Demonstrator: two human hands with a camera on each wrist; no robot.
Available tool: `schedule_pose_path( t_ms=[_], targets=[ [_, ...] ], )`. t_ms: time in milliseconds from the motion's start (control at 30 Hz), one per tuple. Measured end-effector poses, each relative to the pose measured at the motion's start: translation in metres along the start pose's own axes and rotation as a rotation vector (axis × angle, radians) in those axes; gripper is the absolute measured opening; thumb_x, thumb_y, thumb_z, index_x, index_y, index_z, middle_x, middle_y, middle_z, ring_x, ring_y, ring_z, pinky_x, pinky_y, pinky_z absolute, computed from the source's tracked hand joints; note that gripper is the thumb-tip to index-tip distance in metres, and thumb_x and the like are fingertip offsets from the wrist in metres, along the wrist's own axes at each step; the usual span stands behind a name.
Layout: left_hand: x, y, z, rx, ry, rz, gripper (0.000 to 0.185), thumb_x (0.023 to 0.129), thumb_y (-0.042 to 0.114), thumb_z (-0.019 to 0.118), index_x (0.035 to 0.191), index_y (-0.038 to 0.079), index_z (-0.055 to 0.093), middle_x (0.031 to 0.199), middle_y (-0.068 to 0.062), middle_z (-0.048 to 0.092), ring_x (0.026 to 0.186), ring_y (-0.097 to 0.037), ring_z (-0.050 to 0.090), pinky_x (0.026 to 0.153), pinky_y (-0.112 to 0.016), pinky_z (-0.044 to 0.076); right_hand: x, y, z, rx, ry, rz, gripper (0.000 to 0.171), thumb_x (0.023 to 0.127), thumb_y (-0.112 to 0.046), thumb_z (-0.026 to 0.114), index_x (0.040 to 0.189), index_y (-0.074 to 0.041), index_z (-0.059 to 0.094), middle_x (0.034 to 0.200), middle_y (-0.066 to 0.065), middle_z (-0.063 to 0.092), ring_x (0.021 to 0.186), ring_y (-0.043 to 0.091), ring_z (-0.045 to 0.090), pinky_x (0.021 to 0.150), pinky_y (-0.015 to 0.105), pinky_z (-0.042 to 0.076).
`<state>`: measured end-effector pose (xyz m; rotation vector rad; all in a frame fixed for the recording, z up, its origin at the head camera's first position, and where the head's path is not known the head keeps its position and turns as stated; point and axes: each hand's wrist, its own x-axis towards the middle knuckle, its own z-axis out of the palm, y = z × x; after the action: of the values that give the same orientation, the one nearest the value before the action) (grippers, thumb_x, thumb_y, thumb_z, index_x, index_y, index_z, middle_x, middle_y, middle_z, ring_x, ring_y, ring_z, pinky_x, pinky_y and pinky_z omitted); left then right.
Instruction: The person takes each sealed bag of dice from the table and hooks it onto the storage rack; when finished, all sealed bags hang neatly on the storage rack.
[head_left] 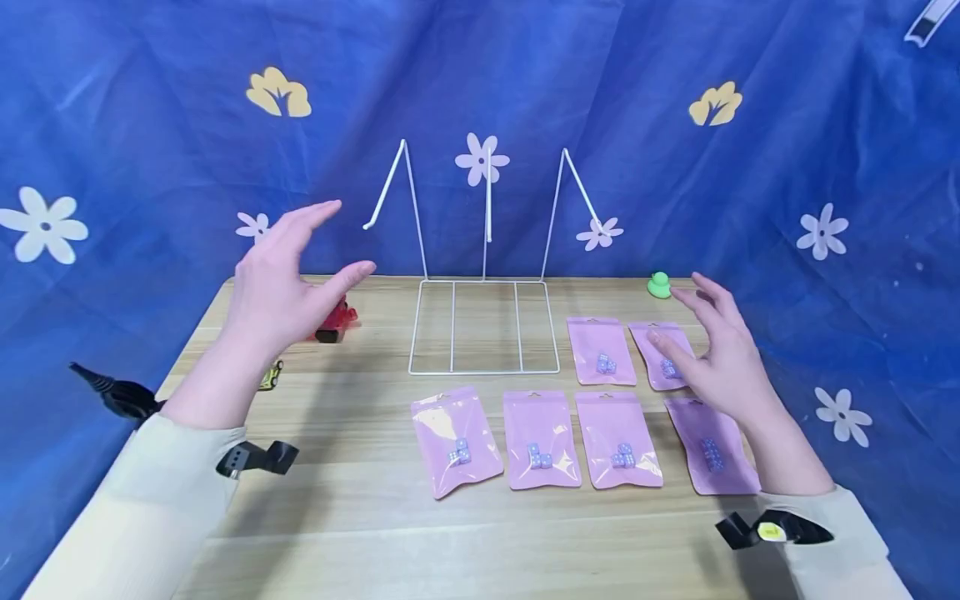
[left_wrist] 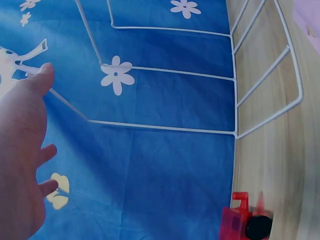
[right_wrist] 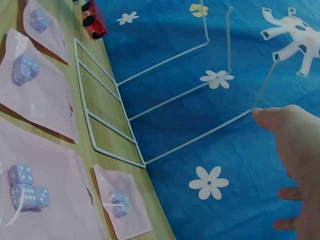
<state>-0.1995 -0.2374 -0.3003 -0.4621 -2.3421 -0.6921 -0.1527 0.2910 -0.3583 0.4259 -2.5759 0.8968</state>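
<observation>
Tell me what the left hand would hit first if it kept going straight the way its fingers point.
Probably the white wire rack: the left hand points up-right toward its left hook. Depth is unclear, so it could pass in front.

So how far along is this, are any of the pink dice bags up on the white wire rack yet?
Nothing looks done: the white wire rack has bare hooks, and all six pink plastic bags of dice lie flat on the wooden table. In hand: nothing; the right hand hovers open over the right-side bags, and the left hand is raised open. All six bags are left.
</observation>
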Motion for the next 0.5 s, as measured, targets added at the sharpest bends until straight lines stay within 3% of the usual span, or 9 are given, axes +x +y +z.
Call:
schedule_pose_path(
  t_ms=[133,300,367,400,500],
  targets=[
    [0.010,0.000,0.007,-0.093,0.067,0.061,0.070,0.081,0.030,0.095,0.145,0.018,0.068,0.144,-0.001,0.066,0.135,-0.025,0.060,0.113,-0.046,0.047,0.001,0.009,-0.002,0.082,0.035,-0.002,0.062,0.091,-0.015,0.084,0.148,-0.008,0.062,0.164,0.013,0.040,0.147,0.045,0.040,0.112,0.069,0.037],
    [0.019,0.005,0.015,-0.166,0.133,0.126,0.055,0.082,0.019,0.095,0.133,0.011,0.076,0.133,-0.006,0.073,0.126,-0.027,0.067,0.112,-0.040,0.048,0.001,0.023,-0.001,0.169,0.062,0.044,0.061,0.089,-0.003,0.085,0.146,-0.008,0.064,0.158,0.009,0.048,0.140,0.036,0.050,0.105,0.025,0.047],
    [0.022,0.007,0.018,-0.187,0.153,0.123,0.049,0.083,0.017,0.094,0.129,0.012,0.078,0.129,-0.004,0.075,0.122,-0.026,0.069,0.110,-0.039,0.050,0.001,0.028,-0.001,0.209,0.072,0.065,0.061,0.089,0.001,0.084,0.146,-0.006,0.064,0.156,0.008,0.051,0.136,0.033,0.055,0.101,0.015,0.047],
    [0.023,0.008,0.019,-0.192,0.164,0.118,0.045,0.084,0.017,0.094,0.127,0.013,0.080,0.127,-0.003,0.076,0.120,-0.026,0.071,0.115,-0.039,0.045,0.001,0.031,-0.001,0.223,0.077,0.073,0.060,0.089,0.002,0.083,0.146,-0.005,0.064,0.155,0.009,0.052,0.134,0.032,0.057,0.101,0.015,0.048],
    [0.025,0.010,0.022,-0.198,0.200,0.121,0.036,0.086,0.016,0.092,0.121,0.013,0.082,0.120,0.000,0.078,0.113,-0.022,0.074,0.111,-0.036,0.047,0.000,0.039,0.000,0.252,0.087,0.090,0.057,0.091,0.004,0.081,0.145,-0.002,0.063,0.151,0.013,0.056,0.130,0.024,0.061,0.100,0.016,0.050]
  ],
)
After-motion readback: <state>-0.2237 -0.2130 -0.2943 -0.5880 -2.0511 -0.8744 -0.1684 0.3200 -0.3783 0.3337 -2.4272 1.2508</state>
